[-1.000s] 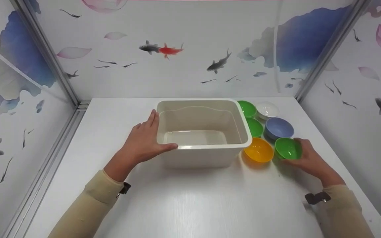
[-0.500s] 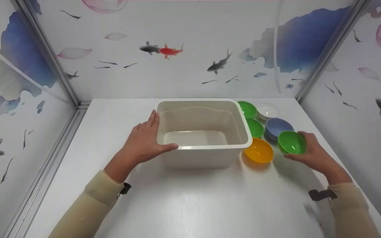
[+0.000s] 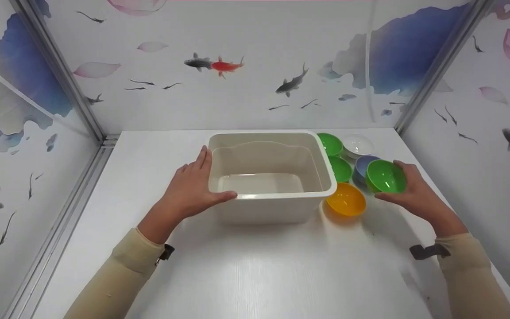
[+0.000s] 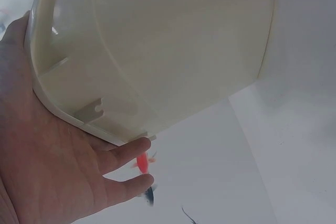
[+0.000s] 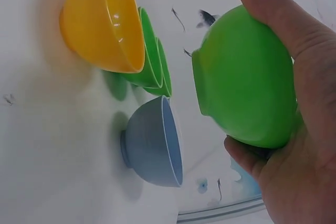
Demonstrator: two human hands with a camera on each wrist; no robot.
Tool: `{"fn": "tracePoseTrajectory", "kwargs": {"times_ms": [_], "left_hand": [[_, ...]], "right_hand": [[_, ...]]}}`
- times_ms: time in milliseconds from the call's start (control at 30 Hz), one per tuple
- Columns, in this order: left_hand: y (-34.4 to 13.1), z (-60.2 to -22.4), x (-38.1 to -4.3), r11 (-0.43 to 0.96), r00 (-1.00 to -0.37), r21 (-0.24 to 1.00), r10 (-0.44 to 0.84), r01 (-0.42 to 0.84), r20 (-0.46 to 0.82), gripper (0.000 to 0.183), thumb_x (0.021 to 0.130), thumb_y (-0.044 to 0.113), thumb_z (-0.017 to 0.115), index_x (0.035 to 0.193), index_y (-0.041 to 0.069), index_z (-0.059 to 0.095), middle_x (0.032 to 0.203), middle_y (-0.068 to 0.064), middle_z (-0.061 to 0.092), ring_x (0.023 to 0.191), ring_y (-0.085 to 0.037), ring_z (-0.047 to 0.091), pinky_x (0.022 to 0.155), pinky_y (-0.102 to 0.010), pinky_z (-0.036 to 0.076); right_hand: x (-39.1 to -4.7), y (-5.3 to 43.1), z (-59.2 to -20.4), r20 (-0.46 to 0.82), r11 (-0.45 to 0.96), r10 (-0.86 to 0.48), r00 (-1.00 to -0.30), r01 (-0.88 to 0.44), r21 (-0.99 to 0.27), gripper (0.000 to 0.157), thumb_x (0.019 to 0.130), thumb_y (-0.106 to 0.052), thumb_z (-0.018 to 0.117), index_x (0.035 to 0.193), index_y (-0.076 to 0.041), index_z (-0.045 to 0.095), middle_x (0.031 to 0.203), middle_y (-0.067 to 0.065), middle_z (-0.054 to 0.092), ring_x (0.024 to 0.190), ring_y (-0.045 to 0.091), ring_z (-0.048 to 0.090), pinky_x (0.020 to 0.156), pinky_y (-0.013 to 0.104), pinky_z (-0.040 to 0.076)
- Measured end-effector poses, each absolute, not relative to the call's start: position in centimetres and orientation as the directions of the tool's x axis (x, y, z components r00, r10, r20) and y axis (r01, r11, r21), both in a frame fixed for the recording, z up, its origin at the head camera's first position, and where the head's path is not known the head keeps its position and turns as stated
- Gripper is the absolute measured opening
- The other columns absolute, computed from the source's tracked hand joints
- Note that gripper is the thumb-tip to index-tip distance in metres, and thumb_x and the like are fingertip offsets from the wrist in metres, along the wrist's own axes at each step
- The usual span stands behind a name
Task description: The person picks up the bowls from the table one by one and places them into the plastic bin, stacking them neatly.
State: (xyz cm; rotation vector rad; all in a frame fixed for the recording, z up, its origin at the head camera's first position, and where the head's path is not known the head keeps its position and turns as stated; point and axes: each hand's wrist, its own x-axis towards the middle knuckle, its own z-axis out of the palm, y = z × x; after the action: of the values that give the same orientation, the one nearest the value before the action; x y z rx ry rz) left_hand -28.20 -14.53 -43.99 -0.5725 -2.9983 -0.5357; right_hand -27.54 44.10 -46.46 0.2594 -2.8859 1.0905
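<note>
Your right hand (image 3: 418, 197) curled round the green bowl (image 3: 386, 177) above the table (image 3: 255, 270), your left hand (image 3: 191, 190) lay straight-fingered against the tub (image 3: 272, 210), and this apparent carry next called for clearing the blue bowl (image 5: 148, 145).

Fish motifs (image 3: 290, 84) on white walls (image 3: 219, 110)

Left forearm (image 3: 120, 263), sleeved, slants forward and inward to the left hand (image 3: 187, 189); its fingers (image 3: 202, 160) extend nearly straight, pointing away from the body, and its thumb (image 3: 224, 196) stretches out sideways to the right. Right forearm (image 3: 469, 270), likewise sleeved, angles forward and inward; the right hand (image 3: 419, 196) is curved in a grip, thumb on the near side, fingers on the far side, mostly hidden.
</note>
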Motion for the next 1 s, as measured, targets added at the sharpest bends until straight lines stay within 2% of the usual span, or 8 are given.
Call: {"fn": "tracePoseTrajectory", "kwargs": {"times_ms": [333,533,733,1000], "left_hand": [[-14.5,-44.0,-28.1,0.873,-0.933,0.33,0.346,0.358,0.096,0.142,0.086,0.095,0.059,0.175,-0.005,0.012,0.184,-0.021,0.009,0.164,-0.04,0.031,0.129,-0.062,0.029],[-14.5,-44.0,-28.1,0.877,-0.935,0.326,0.342,0.352,0.088,0.142,0.085,0.097,0.057,0.174,-0.005,0.012,0.184,-0.02,0.008,0.165,-0.039,0.03,0.129,-0.062,0.028],[-14.5,-43.9,-28.0,0.877,-0.935,0.327,0.344,0.352,0.083,0.141,0.086,0.096,0.056,0.174,-0.004,0.011,0.184,-0.019,0.007,0.165,-0.039,0.029,0.13,-0.061,0.027],[-14.4,-43.6,-28.0,0.877,-0.936,0.329,0.344,0.349,0.077,0.141,0.086,0.096,0.056,0.174,-0.005,0.01,0.184,-0.021,0.007,0.166,-0.039,0.028,0.13,-0.062,0.027]], "right_hand": [[-28.4,42.9,-44.9,0.144,0.734,-0.148,-0.979,-0.206,-0.647,0.112,0.094,-0.032,0.092,0.17,0.008,0.021,0.155,0.034,0.037,0.136,0.052,0.044,0.113,0.074,0.041],[-28.6,42.1,-43.9,0.156,0.737,-0.149,-0.976,-0.215,-0.641,0.109,0.094,-0.034,0.091,0.17,0.008,0.024,0.156,0.035,0.037,0.135,0.051,0.044,0.111,0.071,0.04],[-29.0,41.2,-43.1,0.133,0.725,-0.104,-0.986,-0.166,-0.669,0.111,0.096,-0.038,0.088,0.171,0.008,0.02,0.159,0.038,0.034,0.137,0.054,0.042,0.113,0.072,0.04],[-29.7,39.6,-42.1,0.149,0.709,-0.11,-0.983,-0.183,-0.682,0.111,0.096,-0.034,0.088,0.172,0.006,0.018,0.158,0.037,0.035,0.135,0.051,0.045,0.111,0.065,0.044]]}}
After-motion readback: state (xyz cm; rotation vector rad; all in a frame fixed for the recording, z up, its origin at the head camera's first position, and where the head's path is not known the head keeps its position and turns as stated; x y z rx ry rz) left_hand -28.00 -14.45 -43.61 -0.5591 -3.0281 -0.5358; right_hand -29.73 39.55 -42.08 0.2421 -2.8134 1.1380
